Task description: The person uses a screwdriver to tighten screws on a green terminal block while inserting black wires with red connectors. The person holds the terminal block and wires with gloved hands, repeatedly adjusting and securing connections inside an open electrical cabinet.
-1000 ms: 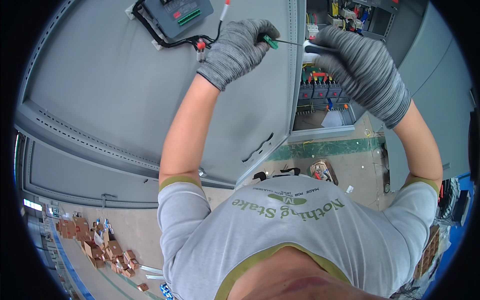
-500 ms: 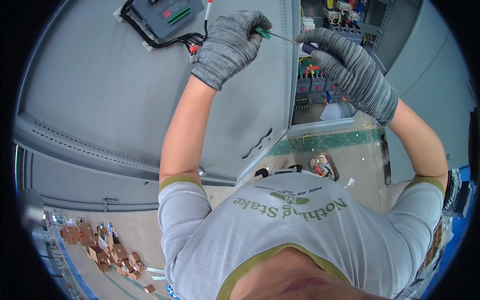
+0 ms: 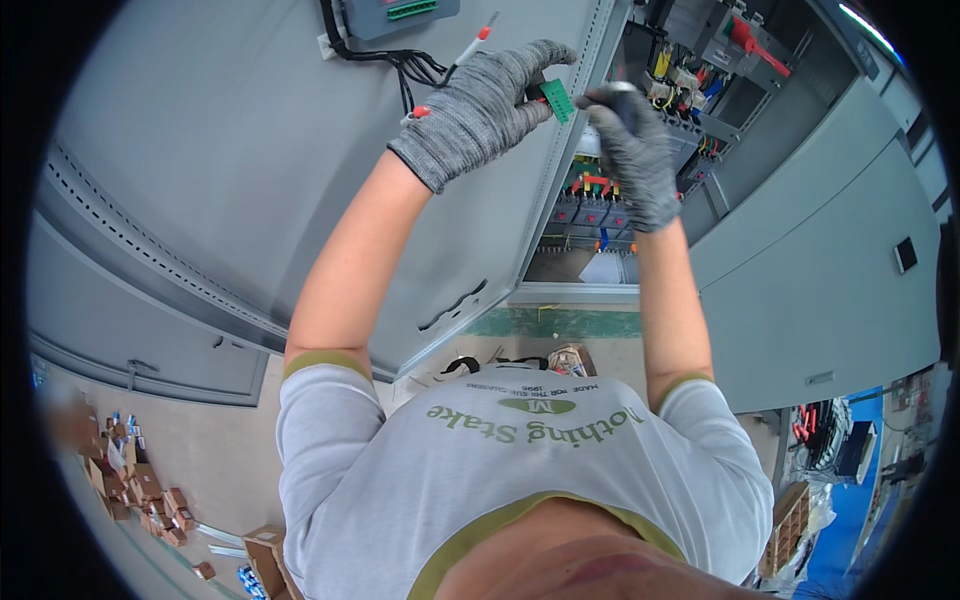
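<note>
My left hand, in a grey knit glove, pinches a small green plug-in terminal block between thumb and fingers. Black wires with white sleeves and red ends run past this hand from a grey module on the cabinet door. Just right of the terminal block, apart from it, my right hand is closed around a screwdriver with a dark handle. That hand is smeared by motion, and the screwdriver's shaft barely shows.
The grey cabinet door spreads out on the left. Behind my right hand, the open cabinet holds breakers, coloured wires and a red rotary handle. Another grey panel stands at right. Cardboard boxes lie on the floor at lower left.
The screwdriver's tip has come away from the terminal block, and its shaft no longer points at it. My left hand has turned the block's face more into view. The whole view has shifted.
</note>
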A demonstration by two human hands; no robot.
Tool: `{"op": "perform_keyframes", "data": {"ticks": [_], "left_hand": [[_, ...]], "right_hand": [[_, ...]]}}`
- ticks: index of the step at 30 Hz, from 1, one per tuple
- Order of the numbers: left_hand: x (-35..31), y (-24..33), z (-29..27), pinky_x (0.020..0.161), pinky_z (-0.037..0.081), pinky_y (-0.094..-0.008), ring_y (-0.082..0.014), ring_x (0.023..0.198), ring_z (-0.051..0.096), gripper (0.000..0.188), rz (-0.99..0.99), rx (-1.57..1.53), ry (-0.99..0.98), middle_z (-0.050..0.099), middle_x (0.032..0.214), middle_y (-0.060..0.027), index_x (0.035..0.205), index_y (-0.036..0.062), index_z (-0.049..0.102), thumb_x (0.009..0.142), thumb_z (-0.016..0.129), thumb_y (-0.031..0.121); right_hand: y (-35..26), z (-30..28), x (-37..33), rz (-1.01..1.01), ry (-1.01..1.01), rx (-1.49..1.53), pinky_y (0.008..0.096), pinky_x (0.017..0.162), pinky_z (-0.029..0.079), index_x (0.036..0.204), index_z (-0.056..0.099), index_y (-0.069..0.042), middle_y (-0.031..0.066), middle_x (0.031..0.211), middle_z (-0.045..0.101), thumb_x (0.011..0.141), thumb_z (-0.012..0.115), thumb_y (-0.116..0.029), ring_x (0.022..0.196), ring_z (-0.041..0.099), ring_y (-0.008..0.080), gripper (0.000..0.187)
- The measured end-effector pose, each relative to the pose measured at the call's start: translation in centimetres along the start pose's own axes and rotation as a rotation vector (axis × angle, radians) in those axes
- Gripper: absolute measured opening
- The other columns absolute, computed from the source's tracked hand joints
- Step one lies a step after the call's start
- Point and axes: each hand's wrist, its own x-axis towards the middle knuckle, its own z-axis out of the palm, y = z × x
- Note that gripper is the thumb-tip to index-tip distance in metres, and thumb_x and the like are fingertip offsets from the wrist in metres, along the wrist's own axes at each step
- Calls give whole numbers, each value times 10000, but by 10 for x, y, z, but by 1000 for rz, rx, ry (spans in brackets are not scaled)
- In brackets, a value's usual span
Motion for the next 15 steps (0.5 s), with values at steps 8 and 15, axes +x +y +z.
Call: {"op": "perform_keyframes", "data": {"ticks": [8,15], "left_hand": [[-22,-13,19,824,501,-341,-259,895,625,437,156,198,481,640,987,-100,1209,89,555,810,710,176],[-88,-22,52,888,454,-396,-287,1010,578,300,187,113,672,615,1143,-110,1071,78,625,782,684,21]], "right_hand": [[23,36,16,332,-11,790,187,421,378,921,553,-52,27,732,591,940,595,-162,536,535,79,119],[28,47,15,339,-22,1021,202,419,383,956,541,-38,57,788,580,959,564,-161,558,501,108,125]]}}
